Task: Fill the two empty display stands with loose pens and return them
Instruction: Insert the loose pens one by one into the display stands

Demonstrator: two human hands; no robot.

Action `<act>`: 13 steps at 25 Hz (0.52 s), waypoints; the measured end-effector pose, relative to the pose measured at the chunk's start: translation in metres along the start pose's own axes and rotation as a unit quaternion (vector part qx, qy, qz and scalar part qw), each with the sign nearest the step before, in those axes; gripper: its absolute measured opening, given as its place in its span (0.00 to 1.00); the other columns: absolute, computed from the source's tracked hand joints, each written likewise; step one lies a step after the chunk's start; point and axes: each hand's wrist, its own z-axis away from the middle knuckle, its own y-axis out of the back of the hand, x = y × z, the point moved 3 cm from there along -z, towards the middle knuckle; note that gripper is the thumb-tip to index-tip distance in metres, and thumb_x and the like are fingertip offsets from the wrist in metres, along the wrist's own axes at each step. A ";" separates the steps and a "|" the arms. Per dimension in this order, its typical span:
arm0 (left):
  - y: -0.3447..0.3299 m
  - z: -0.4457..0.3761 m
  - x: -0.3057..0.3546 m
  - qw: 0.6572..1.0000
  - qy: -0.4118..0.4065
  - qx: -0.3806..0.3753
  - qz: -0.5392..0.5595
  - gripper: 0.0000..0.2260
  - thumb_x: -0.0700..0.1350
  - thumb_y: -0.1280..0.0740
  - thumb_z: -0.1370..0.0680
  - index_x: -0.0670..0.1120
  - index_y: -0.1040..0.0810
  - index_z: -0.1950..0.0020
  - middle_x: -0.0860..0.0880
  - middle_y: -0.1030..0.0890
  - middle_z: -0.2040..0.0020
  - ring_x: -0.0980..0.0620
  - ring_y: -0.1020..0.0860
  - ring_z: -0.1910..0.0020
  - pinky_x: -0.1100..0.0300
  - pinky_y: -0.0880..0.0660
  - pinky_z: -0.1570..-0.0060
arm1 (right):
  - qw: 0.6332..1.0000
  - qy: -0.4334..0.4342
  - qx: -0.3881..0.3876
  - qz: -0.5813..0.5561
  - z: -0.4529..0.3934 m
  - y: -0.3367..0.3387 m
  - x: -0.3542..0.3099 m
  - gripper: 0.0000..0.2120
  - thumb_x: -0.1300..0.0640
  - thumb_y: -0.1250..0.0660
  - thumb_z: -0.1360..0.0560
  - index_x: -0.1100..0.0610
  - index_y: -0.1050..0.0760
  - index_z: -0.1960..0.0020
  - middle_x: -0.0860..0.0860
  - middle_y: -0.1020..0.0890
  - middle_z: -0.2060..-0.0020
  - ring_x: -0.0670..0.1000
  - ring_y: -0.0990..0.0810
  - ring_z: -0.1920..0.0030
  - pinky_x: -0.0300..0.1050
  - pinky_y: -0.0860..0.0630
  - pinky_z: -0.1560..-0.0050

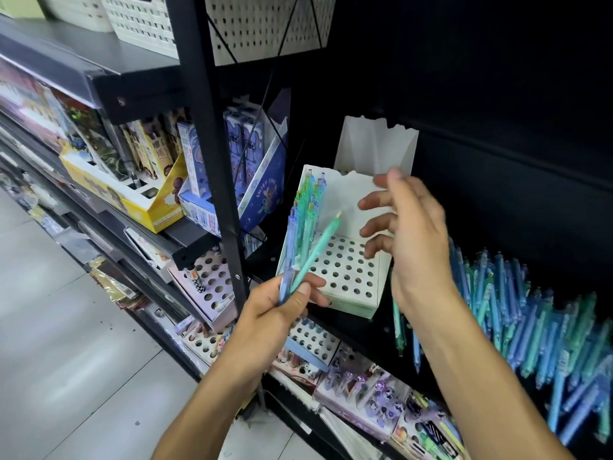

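Note:
A white display stand [351,277] with a perforated top stands on the dark shelf, tilted toward me. Several green and blue pens [308,207] fill the holes along its left side. A second white stand [374,144] rises behind it. My left hand [282,307] grips a small bunch of loose pens [300,263], one teal pen pointing up over the holes. My right hand [408,234] hovers over the stand's right side, fingers spread, holding nothing. A heap of loose blue and green pens [530,320] lies on the shelf to the right.
A black shelf upright [212,154] stands just left of the stand. Boxed stationery displays [132,180] fill the left shelf. Lower shelves hold more pen stands [315,343] and packaged pens [374,393]. White baskets [142,21] sit on top. Grey floor [66,343] lies at left.

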 end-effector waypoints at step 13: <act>0.027 0.000 0.007 0.956 0.024 0.072 0.284 0.18 0.46 0.48 0.16 0.42 0.24 0.34 0.42 0.17 0.41 0.44 0.20 0.39 0.46 0.27 0.37 | 0.995 0.066 -0.064 0.048 0.005 -0.003 0.014 0.07 0.57 0.40 0.18 0.57 0.23 0.49 0.55 0.16 0.59 0.51 0.21 0.66 0.44 0.20 0.65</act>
